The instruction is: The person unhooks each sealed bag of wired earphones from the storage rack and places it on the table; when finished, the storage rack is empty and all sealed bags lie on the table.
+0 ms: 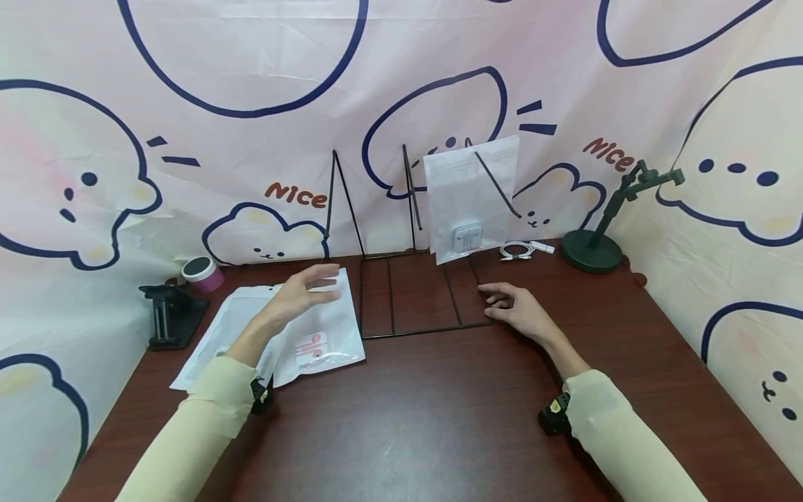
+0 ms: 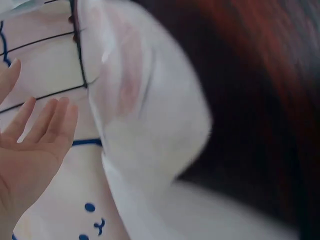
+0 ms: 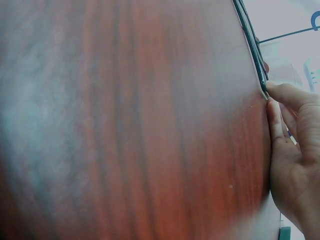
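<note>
A black wire rack (image 1: 414, 332) with upright prongs stands at the back middle of the table. My right hand (image 1: 521, 314) pinches its front right corner between thumb and fingers; the right wrist view shows the thumb (image 3: 285, 94) on the wire. A white zip bag (image 1: 448, 195) holding a small white item hangs on the rack's right prong. Left of the rack, white bags (image 1: 335, 321) lie overlapping, the top one with a pink-and-white packet (image 1: 311, 347) inside. Over them hovers my left hand (image 1: 295, 300), fingers extended, holding nothing.
A green stand with a jointed arm (image 1: 592, 249) is at the back right, beside a coiled white cable (image 1: 516, 249). At the back left are a black holder (image 1: 172, 317) and a purple-and-white round container (image 1: 203, 274). Patterned cloth covers the walls.
</note>
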`<action>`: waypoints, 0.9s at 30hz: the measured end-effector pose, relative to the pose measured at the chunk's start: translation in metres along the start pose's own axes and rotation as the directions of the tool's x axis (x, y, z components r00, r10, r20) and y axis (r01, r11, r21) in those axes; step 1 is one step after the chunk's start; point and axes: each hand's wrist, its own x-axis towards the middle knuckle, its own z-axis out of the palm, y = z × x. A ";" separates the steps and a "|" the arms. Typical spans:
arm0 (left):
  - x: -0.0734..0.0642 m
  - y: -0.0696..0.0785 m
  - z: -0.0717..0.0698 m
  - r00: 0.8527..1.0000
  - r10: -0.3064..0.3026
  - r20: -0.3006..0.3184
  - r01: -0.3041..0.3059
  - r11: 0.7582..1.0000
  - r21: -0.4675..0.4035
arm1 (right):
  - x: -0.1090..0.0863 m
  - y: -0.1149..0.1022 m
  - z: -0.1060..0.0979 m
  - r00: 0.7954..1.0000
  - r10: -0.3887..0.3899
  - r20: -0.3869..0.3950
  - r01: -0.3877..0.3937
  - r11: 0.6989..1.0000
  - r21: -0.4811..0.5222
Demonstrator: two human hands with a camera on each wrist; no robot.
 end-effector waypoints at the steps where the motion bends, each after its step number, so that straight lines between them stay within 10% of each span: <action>1: 0.002 -0.001 0.003 1.000 0.000 0.010 0.000 1.000 0.003 | 0.000 0.000 0.000 1.000 0.000 -0.001 0.000 1.000 0.001; 27: 0.023 -0.016 0.041 0.992 -0.071 0.107 0.051 0.983 0.177 | 0.000 0.001 -0.001 1.000 0.004 -0.001 -0.004 1.000 -0.011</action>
